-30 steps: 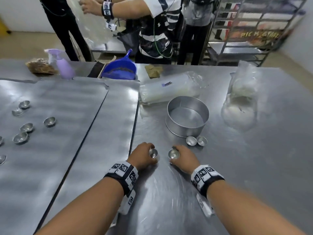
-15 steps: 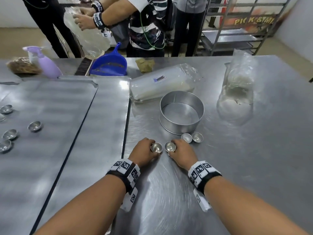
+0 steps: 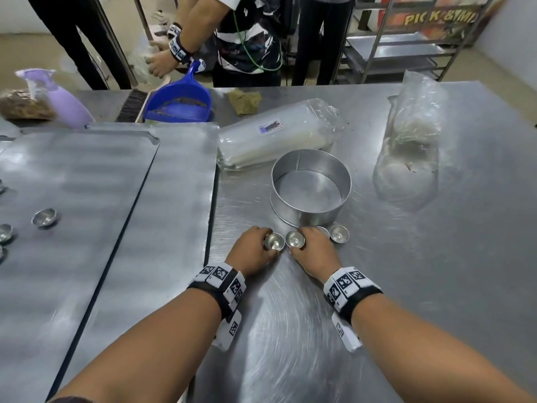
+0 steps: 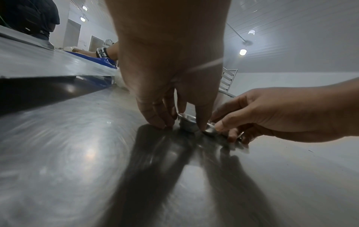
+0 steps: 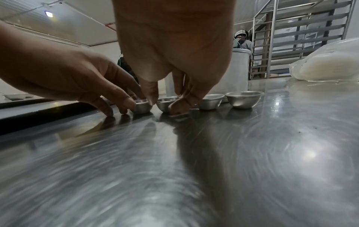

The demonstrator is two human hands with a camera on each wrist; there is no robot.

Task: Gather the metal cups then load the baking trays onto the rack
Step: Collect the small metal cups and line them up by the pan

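My left hand (image 3: 263, 246) pinches a small metal cup (image 3: 274, 241) that stands on the steel table. Right beside it, my right hand (image 3: 302, 246) pinches a second metal cup (image 3: 295, 239). In the right wrist view these two cups (image 5: 142, 106) (image 5: 165, 104) stand in a row with two free cups (image 5: 210, 102) (image 5: 242, 99). The free cups (image 3: 339, 234) sit just in front of a round metal tin (image 3: 311, 187). Two flat baking trays (image 3: 72, 184) (image 3: 177, 199) lie to the left. The left one carries more loose cups (image 3: 45, 217). A metal rack (image 3: 392, 50) stands beyond the table.
A wrapped white roll (image 3: 276, 138) and a clear plastic bag (image 3: 409, 146) lie behind and right of the tin. A blue dustpan (image 3: 180, 103), a brush and a purple spray bottle (image 3: 64, 100) sit at the far edge. Other people stand there.
Both hands have slid their cups forward and closer together, up to the two cups in front of the round tin.
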